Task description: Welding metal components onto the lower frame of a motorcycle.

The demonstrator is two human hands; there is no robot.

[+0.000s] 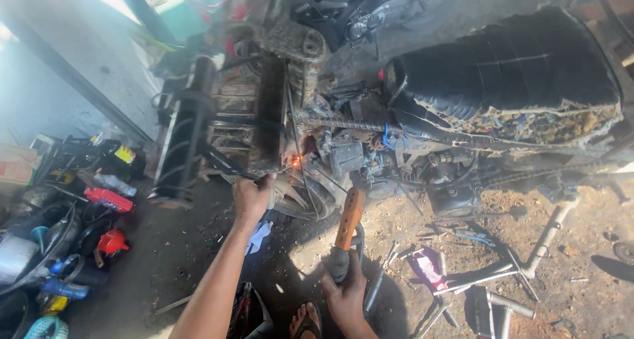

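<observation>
My left hand (251,197) reaches forward and grips the lower end of a rusty metal bar (267,121) on a stripped motorcycle frame. My right hand (345,293) is closed around the dark grip of an orange-handled welding electrode holder (349,218). Its thin rod points up and left to a small orange glow (296,161) on the frame, just right of my left hand. Beside the bar stands a black coil shock absorber (181,141). To the right is the torn black seat (508,68) above the engine (396,164).
Loose tubes, bolts and tools (475,286) lie scattered on the dirt floor at the right. At the left sits a heap of bottles, red and blue containers and cables (72,227). My sandalled foot (305,320) shows at the bottom edge. A wall rises at the left.
</observation>
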